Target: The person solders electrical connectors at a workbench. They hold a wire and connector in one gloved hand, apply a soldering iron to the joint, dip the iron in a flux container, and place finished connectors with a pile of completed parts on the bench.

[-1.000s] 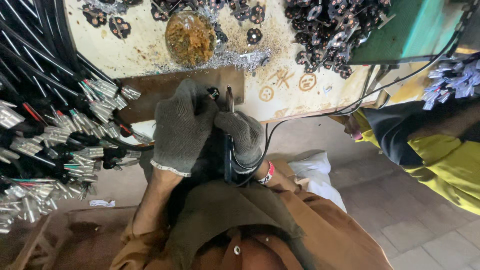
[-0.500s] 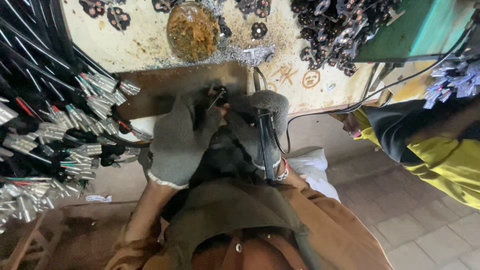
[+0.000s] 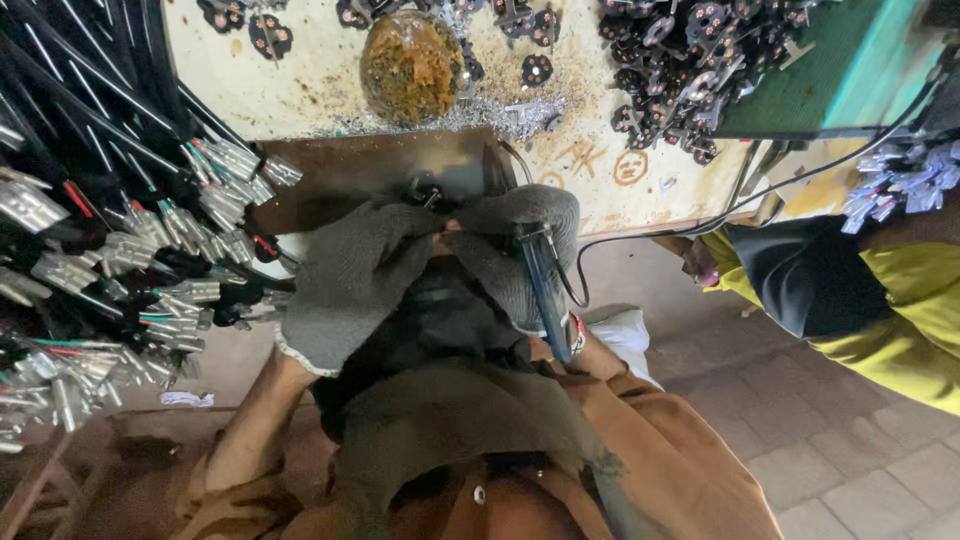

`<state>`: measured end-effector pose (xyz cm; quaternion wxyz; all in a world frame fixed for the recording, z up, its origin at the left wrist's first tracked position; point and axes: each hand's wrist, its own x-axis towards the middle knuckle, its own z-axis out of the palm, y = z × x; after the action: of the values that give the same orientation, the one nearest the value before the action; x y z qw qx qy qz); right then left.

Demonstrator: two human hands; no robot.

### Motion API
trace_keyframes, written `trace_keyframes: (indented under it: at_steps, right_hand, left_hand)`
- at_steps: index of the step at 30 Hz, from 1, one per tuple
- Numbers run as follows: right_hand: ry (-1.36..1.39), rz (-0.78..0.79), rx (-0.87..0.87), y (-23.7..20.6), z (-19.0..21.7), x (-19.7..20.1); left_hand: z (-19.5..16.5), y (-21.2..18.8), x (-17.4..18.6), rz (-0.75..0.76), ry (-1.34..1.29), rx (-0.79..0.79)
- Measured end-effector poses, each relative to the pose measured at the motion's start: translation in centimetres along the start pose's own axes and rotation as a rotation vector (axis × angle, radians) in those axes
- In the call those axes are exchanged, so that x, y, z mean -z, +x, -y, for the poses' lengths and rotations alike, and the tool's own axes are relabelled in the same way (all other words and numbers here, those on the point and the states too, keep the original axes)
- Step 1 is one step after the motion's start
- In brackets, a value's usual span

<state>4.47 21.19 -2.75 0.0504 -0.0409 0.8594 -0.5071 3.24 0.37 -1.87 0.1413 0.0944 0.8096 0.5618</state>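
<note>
Below, each visible item as seen from my head camera.

Left hand: my left hand (image 3: 345, 280), in a grey knit glove, is curled with the fingers together, its fingertips meeting those of the other hand over a small dark part (image 3: 425, 190); whether it truly pinches the part, I cannot tell.

Right hand: my right hand (image 3: 520, 250), gloved alike, is wrapped tight around the soldering iron (image 3: 545, 290), whose blue handle runs down past my wrist.

Small dark part: it sits at the near edge of the metal plate (image 3: 370, 170), just beyond my fingertips, mostly hidden by the gloves.

Cord: a black cord (image 3: 650, 235) leads from the iron, off to the right, under the bench edge.

Workbench: the pale, stained bench top (image 3: 290, 95) carries metal filings (image 3: 500, 112), a round brownish lump (image 3: 412, 62) and a heap of black round parts (image 3: 690, 60) at the upper right.

Cable bundle: many black cables with silver terminals (image 3: 110, 250) hang at my left, near my left hand but apart from it.

Green box: a green box (image 3: 830, 70) stands at the bench's right end.

Other person: a yellow sleeve (image 3: 880, 320) shows at the right, well apart from my hands.
</note>
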Motion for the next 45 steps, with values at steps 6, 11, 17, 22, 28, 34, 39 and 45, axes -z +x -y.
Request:
trace_keyframes:
  at_steps: [6, 11, 17, 22, 28, 34, 39, 45]
  right_hand:
    - [-0.135, -0.055, -0.017, 0.6, 1.3, 0.1]
    - [-0.126, 0.095, 0.009, 2.1, 0.7, 0.9]
    - [0.158, 0.006, 0.050, 2.6, 1.0, 0.5]
    - [-0.061, 0.075, 0.088, 2.4, 0.7, 1.1]
    - [-0.057, 0.065, -0.043, 2.0, 0.3, 1.2]
    - [-0.032, 0.023, -0.076, 0.8, -0.6, 0.4]
    - [0.299, -0.102, -0.234, -1.4, -1.3, -0.7]
    - [0.395, -0.152, -0.142, -1.9, -1.7, -0.4]
  left_hand:
    - [-0.1, -0.6, -3.5, -0.146, -0.559, 0.562]
    - [0.6, -0.4, -2.4, -0.075, -0.041, 0.178]
    - [0.2, 0.2, -0.9, 0.025, 0.086, 0.096]
    - [-0.1, 1.0, -1.0, 0.033, 0.037, 0.128]
    - [0.3, 0.6, -1.9, -0.084, -0.096, 0.285]
    - [0.6, 0.3, -1.8, -0.026, -0.102, 0.173]
    - [-0.5, 0.3, -2.7, -0.054, -0.265, 0.326]
    - [0.6, -1.0, -4.2, -0.116, -0.360, 0.325]
